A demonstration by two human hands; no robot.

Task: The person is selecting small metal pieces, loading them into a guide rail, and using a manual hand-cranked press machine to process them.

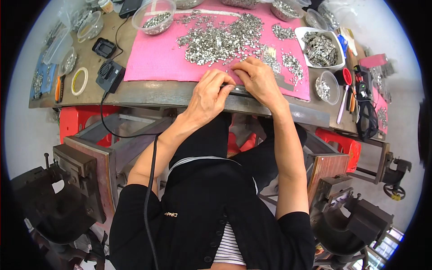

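1. At the counter's (153, 88) near edge, the left hand (209, 92) has bent fingers, thumb and forefinger drawn close; I cannot tell what they pinch.
2. The right hand (257, 81) curls just beside it, fingertips low; its grip is hidden too.
3. The step looks like fine two-handed fingerwork; the next move seems to call for steady, close fingertip control.
4. Beyond, small silvery metal pieces (211, 45) lie heaped on the pink mat (150, 63).
5. Farther left stands a clear plastic bowl (140, 22).
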